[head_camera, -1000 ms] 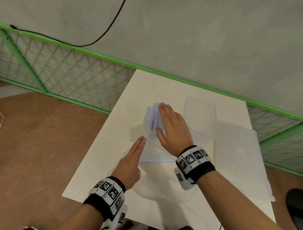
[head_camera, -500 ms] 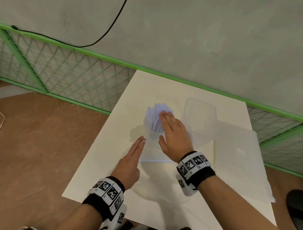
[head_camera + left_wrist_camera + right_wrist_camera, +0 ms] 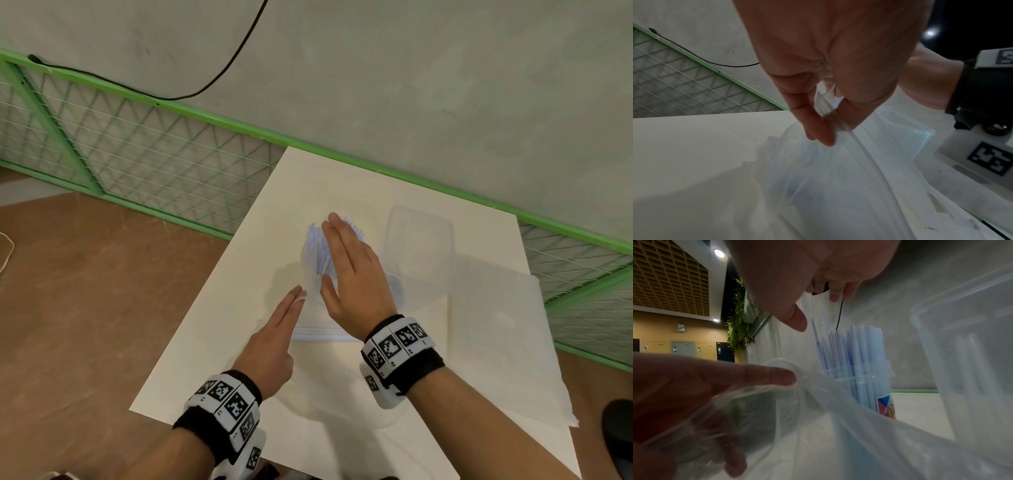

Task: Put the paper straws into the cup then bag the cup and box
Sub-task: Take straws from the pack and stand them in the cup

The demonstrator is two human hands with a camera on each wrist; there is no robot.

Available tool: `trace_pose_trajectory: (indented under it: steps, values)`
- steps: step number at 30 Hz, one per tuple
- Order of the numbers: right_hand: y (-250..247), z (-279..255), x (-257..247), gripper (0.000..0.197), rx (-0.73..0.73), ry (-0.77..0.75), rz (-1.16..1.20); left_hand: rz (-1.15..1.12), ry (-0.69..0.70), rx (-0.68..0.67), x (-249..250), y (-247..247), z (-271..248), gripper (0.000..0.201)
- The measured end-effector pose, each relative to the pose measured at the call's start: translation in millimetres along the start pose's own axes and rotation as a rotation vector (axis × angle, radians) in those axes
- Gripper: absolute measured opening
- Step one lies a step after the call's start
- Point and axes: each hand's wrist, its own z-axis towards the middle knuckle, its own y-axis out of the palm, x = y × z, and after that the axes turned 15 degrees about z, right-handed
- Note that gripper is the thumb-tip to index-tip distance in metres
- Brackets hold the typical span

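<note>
A clear cup [image 3: 310, 263] full of pale blue paper straws [image 3: 317, 241] stands mid-table; in the right wrist view the straws [image 3: 855, 350] rise well above the cup [image 3: 873, 386]. My right hand [image 3: 337, 246] lies flat over the straw tops, fingers straight. My left hand [image 3: 299, 294] pinches the rim of the clear zip bag [image 3: 318, 329] just left of the cup; the pinch on the bag [image 3: 838, 178] shows in the left wrist view. The clear plastic box [image 3: 418, 240] stands right of the cup.
The white table [image 3: 212, 325] ends at a green mesh fence [image 3: 137, 161] on the far side. A white sheet [image 3: 496, 325] covers the right part and overhangs the table's edge. A dark object [image 3: 616, 438] sits at the bottom right.
My right hand drew back across the straw tops, then slid forward over them again. The left hand kept its pinch on the bag rim and stayed in place.
</note>
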Motion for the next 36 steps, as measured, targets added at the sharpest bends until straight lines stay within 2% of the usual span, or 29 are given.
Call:
trace_pose_trajectory:
  steps: [3,9,15,17,21,22,23,25,26,30,33,36]
  values:
    - [4,5,3,0.079,-0.022,0.005,-0.01,0.013,-0.003,0.003,1,-1,1,0.105]
    - [18,-8,22,0.059,-0.133,0.025,-0.125,0.014,-0.005,-0.003,-1,-1,1,0.105]
    - [14,-11,30,0.07,-0.197,0.009,-0.29,-0.004,0.003,0.003,-1,-3,2,0.104]
    - [8,-7,26,0.069,-0.174,-0.009,-0.297,-0.005,0.004,0.001,-1,-3,3,0.104]
    - [-2,-13,-10,0.033,0.028,-0.245,-0.023,0.005,-0.002,0.011,-3,-5,4,0.105]
    - [2,-23,-20,0.026,-0.004,-0.272,0.035,0.012,0.008,0.012,-4,-5,5,0.105]
    - [9,-32,-28,0.023,-0.113,-0.224,0.052,0.014,0.025,0.013,-5,-5,5,0.106]
    - [34,-47,-28,0.024,-0.436,0.036,0.006,0.004,0.058,0.002,-3,-5,5,0.108]
    - [50,-53,-19,0.029,-0.542,0.147,-0.05,0.002,0.067,-0.008,0,-4,4,0.109]
    - [97,-58,16,0.049,-0.613,0.308,-0.155,-0.007,0.072,-0.046,9,-5,0,0.107]
    - [112,-59,28,0.046,-0.623,0.349,-0.162,0.013,0.067,-0.055,9,-6,-3,0.108]
    - [116,-63,32,0.035,-0.667,0.355,-0.153,0.027,0.073,-0.041,7,-9,-5,0.108]
